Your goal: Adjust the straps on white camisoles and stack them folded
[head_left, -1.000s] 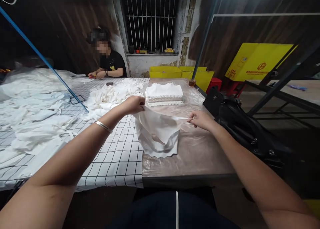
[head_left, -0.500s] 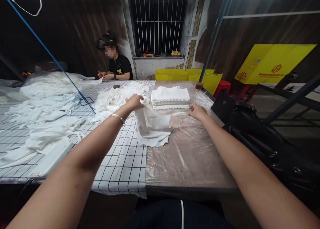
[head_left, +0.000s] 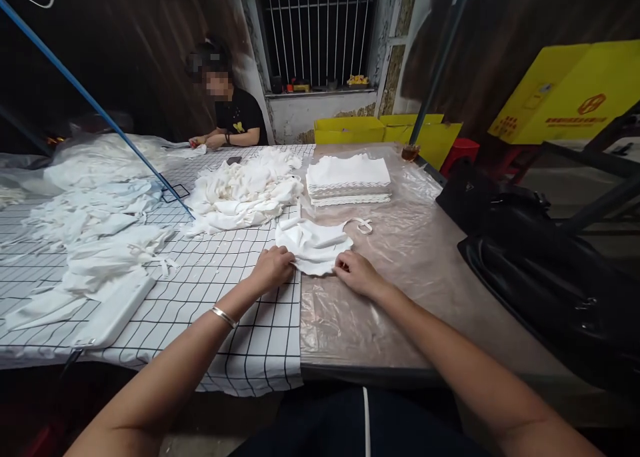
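Note:
A white cloth piece (head_left: 315, 240) with a scalloped lower edge and a thin strap lies rumpled on the table, its strap curling off to the upper right. My left hand (head_left: 274, 266) grips its lower left corner, fingers closed. At the lower right corner, my right hand (head_left: 356, 272) pinches the edge. Just beyond the cloth stands a neat stack of white cloth pieces (head_left: 349, 179) with wavy edges. A loose heap of white cloth (head_left: 240, 194) is to the left of that stack.
Light-coloured cloth piles (head_left: 100, 210) and a white flat box (head_left: 117, 314) lie on the checked tablecloth (head_left: 250, 337). A blue pole (head_left: 100, 110) slants down to the table. A black bag (head_left: 530, 264) is at right, a small cup (head_left: 410, 152) behind. Across sits a co-worker (head_left: 240, 120).
Both hands have come nearer to me and lower, from the cloth's upper part and strap to its bottom corners. The cloth now lies on the table and the strap is loose.

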The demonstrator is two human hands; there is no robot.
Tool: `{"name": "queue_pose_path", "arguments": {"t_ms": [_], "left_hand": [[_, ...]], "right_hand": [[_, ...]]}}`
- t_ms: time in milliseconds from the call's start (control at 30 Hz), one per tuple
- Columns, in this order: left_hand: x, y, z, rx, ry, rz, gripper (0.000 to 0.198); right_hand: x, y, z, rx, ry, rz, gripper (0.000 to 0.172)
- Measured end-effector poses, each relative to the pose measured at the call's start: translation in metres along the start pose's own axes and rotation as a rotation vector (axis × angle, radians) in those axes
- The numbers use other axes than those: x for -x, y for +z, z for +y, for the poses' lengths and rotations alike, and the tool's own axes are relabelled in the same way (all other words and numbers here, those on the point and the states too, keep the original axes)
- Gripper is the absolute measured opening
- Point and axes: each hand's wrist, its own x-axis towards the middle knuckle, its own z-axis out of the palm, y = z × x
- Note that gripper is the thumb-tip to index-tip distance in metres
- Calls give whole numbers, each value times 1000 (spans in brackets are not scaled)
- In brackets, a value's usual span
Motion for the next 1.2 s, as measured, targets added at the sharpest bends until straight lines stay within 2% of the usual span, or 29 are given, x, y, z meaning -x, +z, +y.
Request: {"name": "queue_pose_path", "arguments": {"t_ms": [133,200,267,333,433,500,567,600,667,733,867,967,1067,1200], "left_hand": [[-27,-10,5,146,-131,200,17],[-41,-19,10,141,-158,283,15],[-52,-27,17,112,-157,324,15],[-61,-35,28,133,-142,345,14],[-67,-45,47,205,-64,370,10],[-67,-52,56,197,14,402,6],[-66,-57,59,117,80,430,5],[-65,-59,58,60,101,436,5],[-64,-63,55,-48,112,427,9],[-65,-64,54,-110,95,413,12],[-69,-67,62,-140,110,428,15],[-69,-71,61,-197,118,421,19],[-69,-76,47,-253,10,369,24],[-73,-79,25,-278,-186,361,28]], "right_hand": [[-24,-18,0,-559,152,324,26],[-32,-31,-5,-771,198,366,38],[-36,-38,-12,-825,230,321,47],[-36,-35,-22,-706,245,286,53],[-38,-19,-35,-327,242,273,56],[-40,-10,-39,-64,245,268,42],[-41,-10,-38,158,242,276,18],[-41,-12,-36,249,233,285,12],[-41,-18,-33,377,219,298,15],[-42,-19,-32,411,218,286,12],[-48,-8,-35,398,273,162,32],[-50,-10,-30,418,325,133,15],[-49,-34,-21,411,339,184,11],[-46,-80,-23,365,316,257,7]]}}
